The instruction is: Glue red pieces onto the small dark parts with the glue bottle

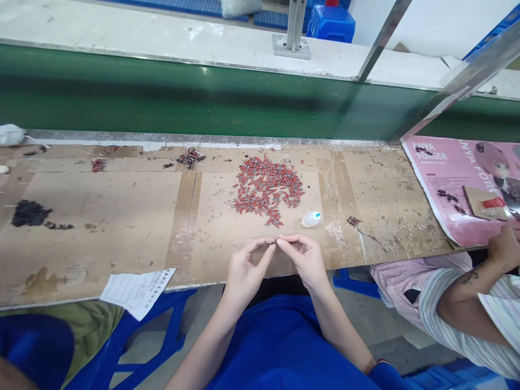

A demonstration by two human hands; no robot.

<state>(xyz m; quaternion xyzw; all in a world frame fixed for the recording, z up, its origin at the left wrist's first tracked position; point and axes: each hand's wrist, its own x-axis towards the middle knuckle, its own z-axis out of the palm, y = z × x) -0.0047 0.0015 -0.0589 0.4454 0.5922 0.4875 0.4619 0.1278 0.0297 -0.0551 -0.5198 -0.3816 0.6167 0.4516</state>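
Observation:
My left hand (251, 261) and my right hand (304, 259) meet above the front edge of the cardboard-covered bench. Thumb and forefinger of each are pinched together on one small dark piece (275, 242), too small to name and mostly covered by the fingertips. Just beyond my hands spreads a large heap of small red pieces with silvery ends (270, 181). A small translucent bottle (311, 219) with a blue-green tip lies near my right hand. Further right is a little cluster of dark pieces (353, 221).
A black heap (30, 213) lies at the left, and a dark metallic cluster (190, 157) sits behind. Paper (138, 290) hangs over the front edge. At right, a co-worker's hand (506, 246) is by a pink poster sheet (439, 179). A green belt (203, 103) runs behind the bench.

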